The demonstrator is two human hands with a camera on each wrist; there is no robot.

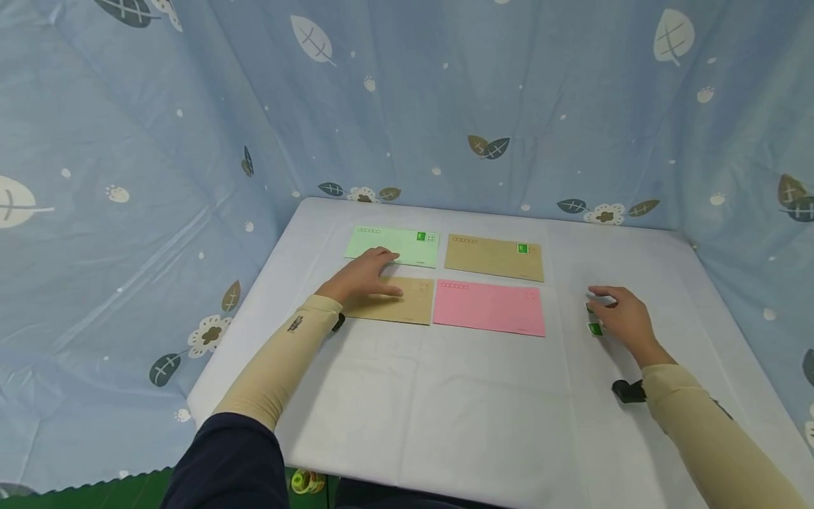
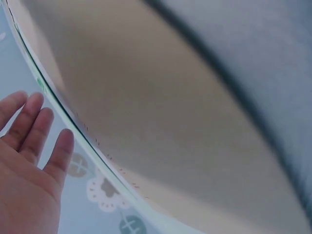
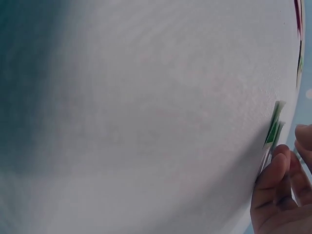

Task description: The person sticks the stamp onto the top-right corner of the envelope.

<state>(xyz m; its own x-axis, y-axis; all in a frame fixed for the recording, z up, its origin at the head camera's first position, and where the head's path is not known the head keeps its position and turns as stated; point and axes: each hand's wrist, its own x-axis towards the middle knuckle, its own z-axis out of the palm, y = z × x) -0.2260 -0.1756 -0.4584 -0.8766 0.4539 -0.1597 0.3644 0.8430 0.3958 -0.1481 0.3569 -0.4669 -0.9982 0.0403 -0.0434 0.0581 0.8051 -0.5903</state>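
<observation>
Because the envelopes lie flat in two rows with their printed faces up, we can see each upper-right corner from the head view. The green envelope (image 1: pixel 410 247) and the rear tan envelope (image 1: pixel 486 260) each bear a stamp there; the front tan envelope (image 1: pixel 413 305) and the pink envelope (image 1: pixel 488 308) show none. Two loose stamps (image 1: pixel 595 329) lie on the white tabletop (image 1: pixel 483 403) to the right, probably set there for easy reach of the right hand (image 1: pixel 626 322). That hand arches over them, thumb and forefinger bent toward each other. The left hand (image 1: pixel 364 274) extends over the front tan envelope, fingers loose and gripping nothing; we suspect it is there to steady the paper, but cannot tell whether it presses.

In the left wrist view, we see that hand's fingers extended and relaxed beside a broad sweep of tan paper.

In the right wrist view, we find curved fingertips right at the loose stamps, partly hiding them, so we cannot tell whether one is pinched.
</observation>
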